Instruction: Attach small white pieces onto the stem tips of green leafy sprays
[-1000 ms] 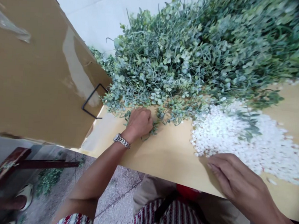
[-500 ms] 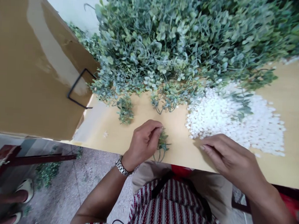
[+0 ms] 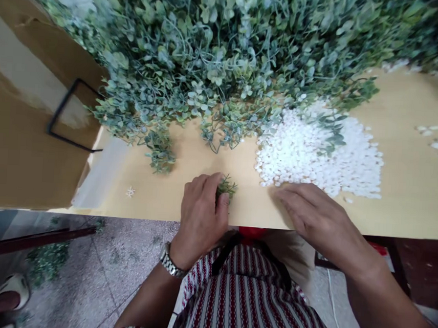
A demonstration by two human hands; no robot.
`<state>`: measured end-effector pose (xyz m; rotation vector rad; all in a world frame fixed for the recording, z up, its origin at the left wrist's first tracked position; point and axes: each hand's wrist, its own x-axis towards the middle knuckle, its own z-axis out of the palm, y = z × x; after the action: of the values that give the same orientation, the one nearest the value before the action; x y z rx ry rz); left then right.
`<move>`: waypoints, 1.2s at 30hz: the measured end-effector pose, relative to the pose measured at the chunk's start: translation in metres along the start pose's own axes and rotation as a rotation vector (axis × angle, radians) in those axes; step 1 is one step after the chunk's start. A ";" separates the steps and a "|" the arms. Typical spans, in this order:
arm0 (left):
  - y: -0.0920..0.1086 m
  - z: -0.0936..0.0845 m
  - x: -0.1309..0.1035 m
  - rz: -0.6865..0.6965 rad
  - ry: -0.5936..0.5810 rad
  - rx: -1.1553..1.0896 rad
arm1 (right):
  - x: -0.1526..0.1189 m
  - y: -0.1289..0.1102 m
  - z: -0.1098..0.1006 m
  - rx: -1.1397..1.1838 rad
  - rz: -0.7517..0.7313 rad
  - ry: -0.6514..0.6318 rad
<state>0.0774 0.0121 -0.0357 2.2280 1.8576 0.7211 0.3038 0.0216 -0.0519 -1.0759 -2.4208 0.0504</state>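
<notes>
My left hand (image 3: pixel 204 207), with a metal watch on the wrist, is closed round a small sprig of artificial leaves (image 3: pixel 226 186) at the table's front edge. The sprig's tips stick out between thumb and fingers; its stems are hidden behind the hand. My right hand (image 3: pixel 312 208) rests at the near edge of a heap of small white pieces (image 3: pixel 296 148). Its fingers are bent and pressed together, and whatever they hold is hidden beneath them. A loose leafy sprig (image 3: pixel 330 133) lies on top of the white heap.
A large mass of artificial foliage (image 3: pixel 210 51) fills the table's (image 3: pixel 403 208) back. One separate sprig (image 3: pixel 160 148) lies left of centre. At the left stands a cardboard box (image 3: pixel 28 164) with a black wire handle (image 3: pixel 60 109). Another person's foot (image 3: pixel 16 290) shows below left.
My left hand has turned palm down and wrapped its fingers round the sprig it was pinching. My right hand stays by the white heap, its fingers drawn closer together. The view has shifted right.
</notes>
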 end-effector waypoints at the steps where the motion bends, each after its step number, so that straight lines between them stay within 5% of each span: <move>1: 0.000 -0.002 0.002 0.017 -0.051 0.022 | 0.001 -0.001 -0.001 0.007 0.006 -0.002; 4: -0.003 -0.009 0.007 0.080 -0.099 0.002 | 0.002 0.000 -0.002 0.067 0.058 0.025; 11: -0.012 -0.012 0.008 0.126 0.009 -0.194 | -0.003 0.004 -0.002 0.544 0.365 0.212; 16: 0.005 -0.005 0.013 0.160 -0.030 -0.583 | -0.001 0.005 -0.003 1.085 0.609 0.293; 21: 0.027 0.003 0.022 0.181 -0.183 -0.832 | 0.006 0.000 0.001 1.545 0.596 0.282; 31: 0.035 0.018 0.019 0.195 -0.238 -0.982 | 0.012 -0.012 0.004 1.398 0.423 0.294; 36: 0.033 0.016 0.015 0.144 -0.284 -0.958 | 0.010 -0.016 0.004 1.296 0.489 0.287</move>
<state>0.1160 0.0225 -0.0323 1.6894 0.9061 0.9755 0.2854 0.0182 -0.0478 -0.8489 -1.2928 1.2976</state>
